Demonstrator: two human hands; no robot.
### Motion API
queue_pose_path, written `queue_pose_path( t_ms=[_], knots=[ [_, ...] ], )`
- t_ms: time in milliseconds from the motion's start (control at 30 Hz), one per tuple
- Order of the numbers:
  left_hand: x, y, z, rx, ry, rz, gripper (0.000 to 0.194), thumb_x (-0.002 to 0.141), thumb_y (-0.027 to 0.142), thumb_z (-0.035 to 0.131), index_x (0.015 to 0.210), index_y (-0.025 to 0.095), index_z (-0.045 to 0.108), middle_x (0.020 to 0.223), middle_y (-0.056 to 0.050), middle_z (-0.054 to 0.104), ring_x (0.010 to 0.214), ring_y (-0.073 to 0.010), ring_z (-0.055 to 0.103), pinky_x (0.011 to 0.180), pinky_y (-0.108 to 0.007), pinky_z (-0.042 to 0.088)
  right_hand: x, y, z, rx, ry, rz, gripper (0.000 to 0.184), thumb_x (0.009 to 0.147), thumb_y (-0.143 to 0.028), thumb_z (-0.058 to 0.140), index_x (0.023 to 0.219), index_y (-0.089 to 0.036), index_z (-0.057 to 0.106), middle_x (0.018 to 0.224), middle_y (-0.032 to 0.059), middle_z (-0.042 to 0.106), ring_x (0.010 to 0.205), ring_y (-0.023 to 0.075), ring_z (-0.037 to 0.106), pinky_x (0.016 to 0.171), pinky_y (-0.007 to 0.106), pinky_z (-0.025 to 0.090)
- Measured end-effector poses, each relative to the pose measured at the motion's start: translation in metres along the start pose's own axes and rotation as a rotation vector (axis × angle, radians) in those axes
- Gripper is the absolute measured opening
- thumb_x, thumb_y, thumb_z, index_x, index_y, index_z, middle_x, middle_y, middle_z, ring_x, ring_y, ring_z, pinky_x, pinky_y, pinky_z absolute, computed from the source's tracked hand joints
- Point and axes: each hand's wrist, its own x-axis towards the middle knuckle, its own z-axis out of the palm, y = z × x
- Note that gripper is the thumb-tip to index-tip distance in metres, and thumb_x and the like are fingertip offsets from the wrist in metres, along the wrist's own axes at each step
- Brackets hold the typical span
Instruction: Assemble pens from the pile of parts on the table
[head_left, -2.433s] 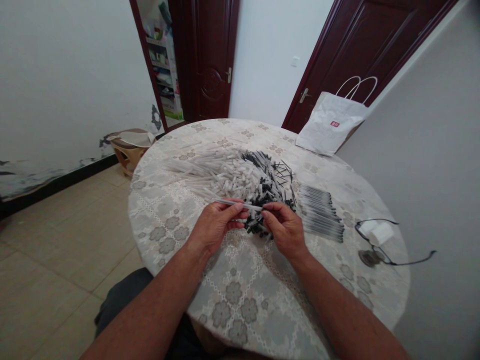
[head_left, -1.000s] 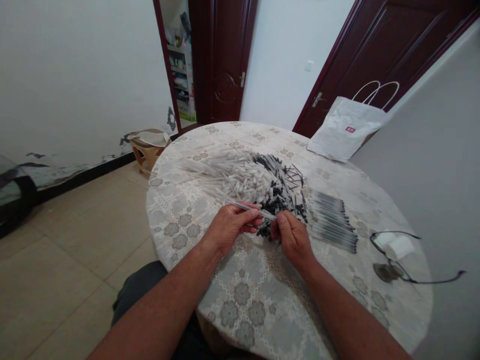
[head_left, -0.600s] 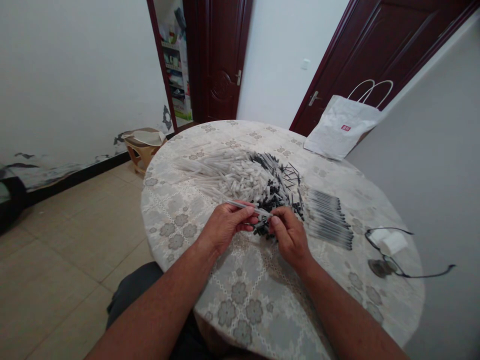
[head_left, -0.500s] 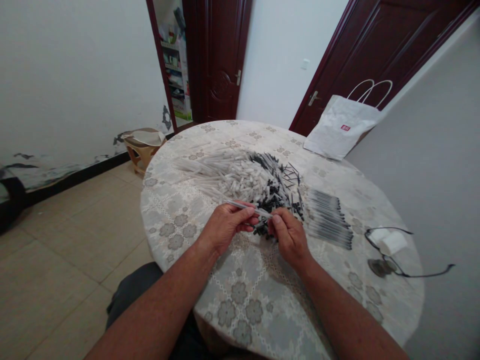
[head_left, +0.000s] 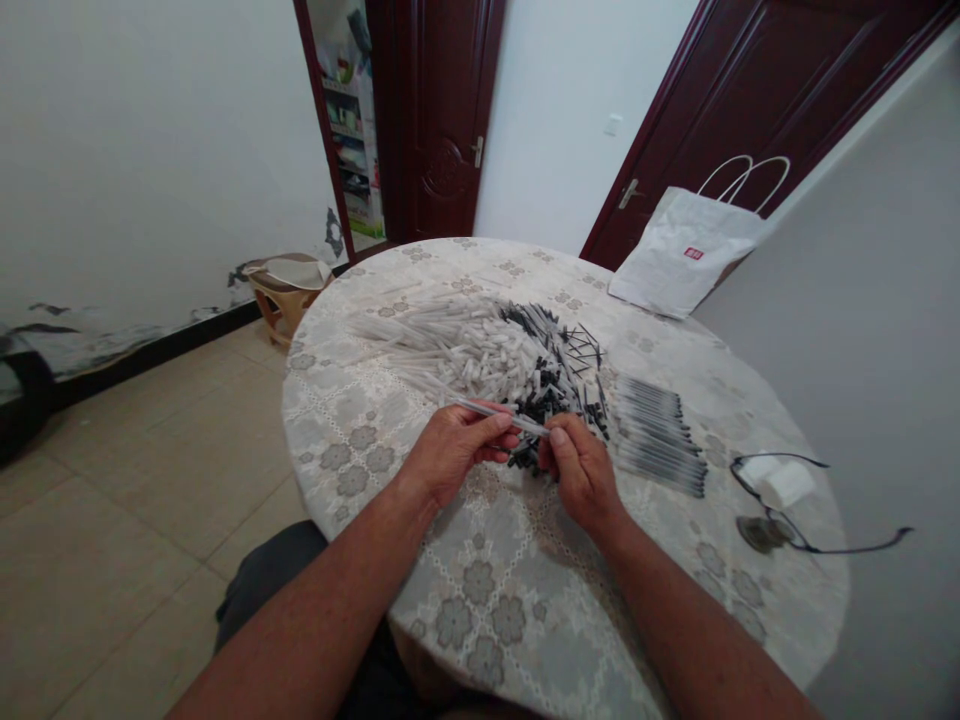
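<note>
Pinching a pale tube (head_left: 529,426); one end hidden in the right hand (head_left: 582,468)

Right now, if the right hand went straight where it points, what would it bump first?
Probably the loose black pieces just beyond the right hand, though it might pass above them: depth is unclear.

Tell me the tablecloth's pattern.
Greyish flowers on the paler tablecloth, as the head view shows.

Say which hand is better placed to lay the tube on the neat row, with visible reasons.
Right, probably: the right hand holds the tube at the end nearer the row. The left hand, also on the tube, is farther off.
</note>
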Motion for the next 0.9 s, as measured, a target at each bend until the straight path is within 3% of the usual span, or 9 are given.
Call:
queue_pose_path(
  t_ms=[133, 267, 500, 600, 700, 800, 900],
  knots=[
    [-0.001, 0.001, 0.001, 0.016, -0.005, -0.005, 0.029, 0.075, 0.031, 0.087, 0.094, 0.012, 0.077, 0.079, -0.008, 0.076, 0.071, -0.0156, 0.072, 0.061, -0.024, 0.058, 0.0, 0.002, 0.003, 0.056, -0.022, 0.065, 0.046, 0.109, -0.045, 0.036, 0.073, -0.023, 0.054, 0.061, -0.0024, 0.054, 0.058, 0.0142, 0.051, 0.061, 0.028, 0.039],
    [-0.001, 0.003, 0.001, 0.03, 0.001, 0.012, 0.029, 0.074, 0.032, 0.088, 0.092, 0.012, 0.077, 0.078, -0.007, 0.076, 0.071, -0.0159, 0.072, 0.062, -0.025, 0.058, -0.002, 0.003, 0.003, 0.134, -0.023, 0.075, 0.039, 0.108, -0.048, 0.04, 0.083, -0.023, 0.057, 0.067, -0.0018, 0.06, 0.06, 0.0143, 0.054, 0.059, 0.027, 0.041],
    [-0.001, 0.004, -0.003, 0.06, -0.018, 0.001, 0.029, 0.076, 0.035, 0.086, 0.093, 0.012, 0.077, 0.083, -0.009, 0.077, 0.073, -0.0162, 0.071, 0.064, -0.026, 0.058, -0.002, -0.001, 0.001, 0.028, -0.028, 0.056, 0.044, 0.108, -0.047, 0.04, 0.074, -0.023, 0.053, 0.063, -0.0019, 0.057, 0.058, 0.0136, 0.052, 0.059, 0.026, 0.041],
    [-0.001, 0.004, -0.003, 0.104, -0.021, 0.019, 0.026, 0.078, 0.034, 0.084, 0.094, 0.014, 0.078, 0.084, -0.009, 0.077, 0.074, -0.0172, 0.072, 0.065, -0.027, 0.058, -0.002, 0.0, 0.002, 0.063, -0.019, 0.057, 0.036, 0.106, -0.048, 0.043, 0.087, -0.023, 0.06, 0.068, -0.0013, 0.062, 0.06, 0.0143, 0.057, 0.06, 0.026, 0.044],
    [-0.003, 0.012, -0.006, 0.239, -0.056, 0.061, 0.023, 0.079, 0.034, 0.081, 0.093, 0.016, 0.079, 0.084, -0.01, 0.077, 0.074, -0.0187, 0.071, 0.065, -0.029, 0.058, -0.002, 0.0, 0.002, 0.042, -0.021, 0.031, 0.026, 0.102, -0.045, 0.052, 0.11, -0.023, 0.063, 0.075, -0.0003, 0.067, 0.065, 0.0159, 0.061, 0.062, 0.027, 0.048],
    [-0.005, 0.029, -0.02, 0.472, -0.056, 0.145, 0.023, 0.087, 0.039, 0.073, 0.087, 0.017, 0.079, 0.086, -0.011, 0.077, 0.074, -0.0198, 0.071, 0.065, -0.029, 0.056, -0.002, 0.0, 0.001, 0.007, 0.037, 0.021, 0.023, 0.101, -0.041, 0.055, 0.107, -0.023, 0.067, 0.074, 0.0, 0.067, 0.061, 0.0149, 0.06, 0.06, 0.027, 0.048],
    [-0.005, 0.048, -0.047, 0.777, 0.159, 0.332, 0.022, 0.089, 0.04, 0.07, 0.085, 0.02, 0.079, 0.077, -0.007, 0.074, 0.069, -0.0186, 0.066, 0.064, -0.028, 0.051, 0.0, 0.001, -0.002, 0.038, 0.17, 0.052, 0.023, 0.1, -0.042, 0.056, 0.106, -0.022, 0.067, 0.074, -0.0004, 0.067, 0.059, 0.0137, 0.059, 0.058, 0.026, 0.048]
  ],
)
